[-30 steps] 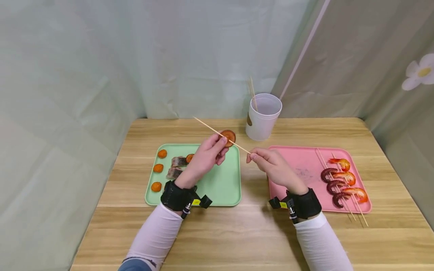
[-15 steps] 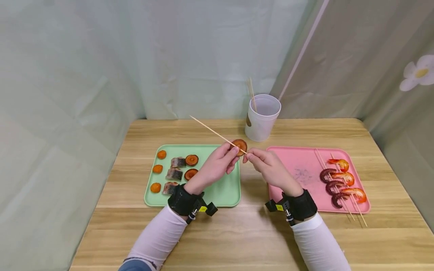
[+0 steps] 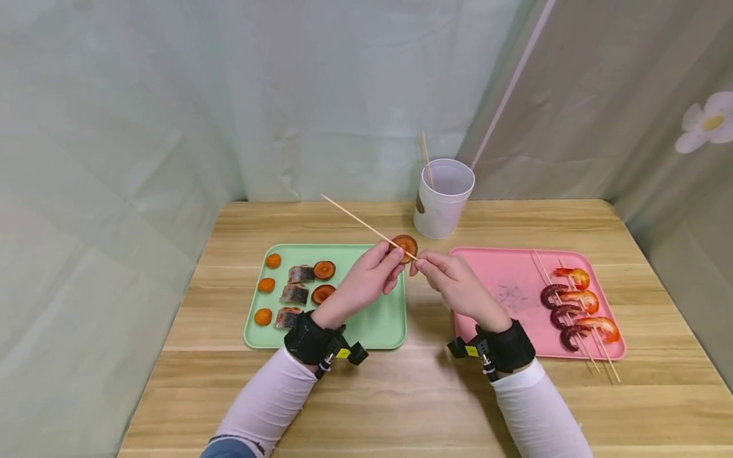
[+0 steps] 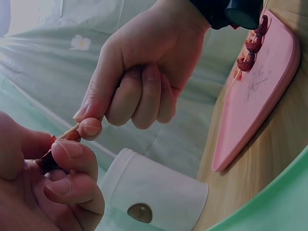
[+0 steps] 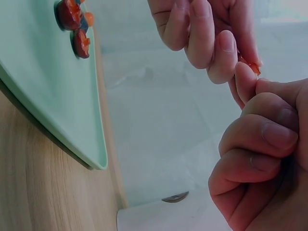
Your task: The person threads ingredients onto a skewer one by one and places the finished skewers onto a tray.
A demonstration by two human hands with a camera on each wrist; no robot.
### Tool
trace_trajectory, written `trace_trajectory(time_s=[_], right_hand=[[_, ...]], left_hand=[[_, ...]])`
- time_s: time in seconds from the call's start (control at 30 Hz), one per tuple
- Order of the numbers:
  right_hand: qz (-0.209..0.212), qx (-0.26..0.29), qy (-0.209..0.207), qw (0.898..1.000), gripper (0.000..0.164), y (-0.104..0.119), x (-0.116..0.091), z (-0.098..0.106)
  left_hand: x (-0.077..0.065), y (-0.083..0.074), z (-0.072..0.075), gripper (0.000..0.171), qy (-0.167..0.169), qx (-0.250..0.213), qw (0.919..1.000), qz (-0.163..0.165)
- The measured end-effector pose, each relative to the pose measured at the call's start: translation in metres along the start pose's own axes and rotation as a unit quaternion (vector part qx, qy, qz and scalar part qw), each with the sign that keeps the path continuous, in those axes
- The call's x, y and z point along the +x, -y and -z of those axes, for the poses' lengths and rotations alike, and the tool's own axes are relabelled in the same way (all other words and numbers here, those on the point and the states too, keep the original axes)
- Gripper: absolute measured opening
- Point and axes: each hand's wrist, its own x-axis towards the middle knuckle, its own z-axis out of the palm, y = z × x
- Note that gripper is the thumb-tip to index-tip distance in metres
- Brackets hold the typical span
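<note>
Between thumb and fingers my left hand [image 3: 369,272] holds a round brown mushroom cap [image 3: 408,244]. A thin bamboo skewer [image 3: 361,221] slants across the cap, its long pointed end up to the left. The other end is pinched between the thumb and index finger of my right hand [image 3: 458,283], close beside the cap. Seen from the left wrist, the right hand's other fingers are curled into the palm. Both hands are raised over the gap between a green tray [image 3: 380,327] and a pink tray [image 3: 483,270]. Fingers hide part of the cap.
Two mushroom caps [image 3: 324,270], several fish chunks [image 3: 294,294] and several orange balls [image 3: 266,285] lie on the green tray. The pink tray bears a shrimp skewer [image 3: 590,302] and an octopus-tentacle skewer [image 3: 564,315]. Behind stands a white cup [image 3: 439,216] with skewers.
Over the last second my left hand moved right with the mushroom cap, along the skewer toward my right hand. During the last half second both hands stay nearly still.
</note>
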Motion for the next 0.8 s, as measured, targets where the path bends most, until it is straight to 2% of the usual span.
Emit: trace_trajectory(time_s=[0.37,0.47,0.57,0.7,0.8], right_hand=[[0.004,-0.002,-0.011,1.0,0.024,-0.002,0.001,-0.002],[0.002,0.0,-0.018,1.0,0.024,-0.002,0.001,-0.002],[-0.003,0.008,-0.031,0.999,0.025,-0.002,0.001,0.0],[-0.012,0.019,-0.054,0.998,0.024,-0.003,-0.001,0.003],[-0.015,0.028,-0.065,0.997,0.024,-0.003,-0.001,0.006]], left_hand=[[0.001,0.0,0.006,0.022,0.013,-0.028,0.9995,0.0],[0.001,-0.001,0.01,0.027,0.015,-0.03,0.9994,-0.003],[-0.001,-0.005,0.02,0.039,0.007,-0.024,0.9997,-0.003],[-0.006,-0.012,0.041,0.04,-0.021,-0.003,0.9996,-0.016],[-0.014,-0.012,0.061,0.038,-0.049,0.036,0.9979,-0.022]])
